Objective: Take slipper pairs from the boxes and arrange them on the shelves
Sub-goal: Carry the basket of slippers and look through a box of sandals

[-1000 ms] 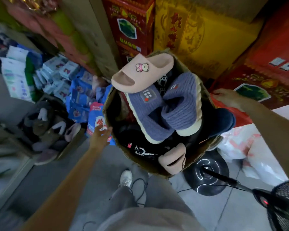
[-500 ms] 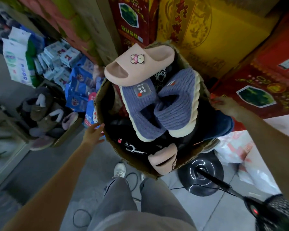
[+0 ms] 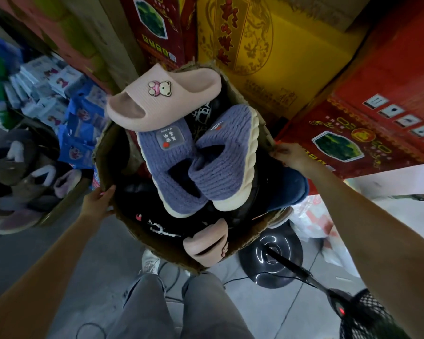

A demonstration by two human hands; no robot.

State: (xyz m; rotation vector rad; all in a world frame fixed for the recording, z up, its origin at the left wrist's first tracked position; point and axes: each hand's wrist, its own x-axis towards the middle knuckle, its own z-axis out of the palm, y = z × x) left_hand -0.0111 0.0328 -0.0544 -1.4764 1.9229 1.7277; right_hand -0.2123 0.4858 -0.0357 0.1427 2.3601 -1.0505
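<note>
I am holding the box [image 3: 108,152] of slippers by its rim, one hand on each side.
My left hand [image 3: 97,201] is gripping the rim at 8 o'clock and my right hand [image 3: 288,155] is pinching it at 3 o'clock. The blue slippers [image 3: 196,165] are lying between them, toes at 6 and heels at 12, nearer my right hand. A pink slipper [image 3: 164,99] is lying crosswise over their heels at 11 o'clock, likely needing lifting first. Stacked cartons [image 3: 267,45] are crowding 12 to 2, and a fan base [image 3: 272,255] is standing at 5.
</note>
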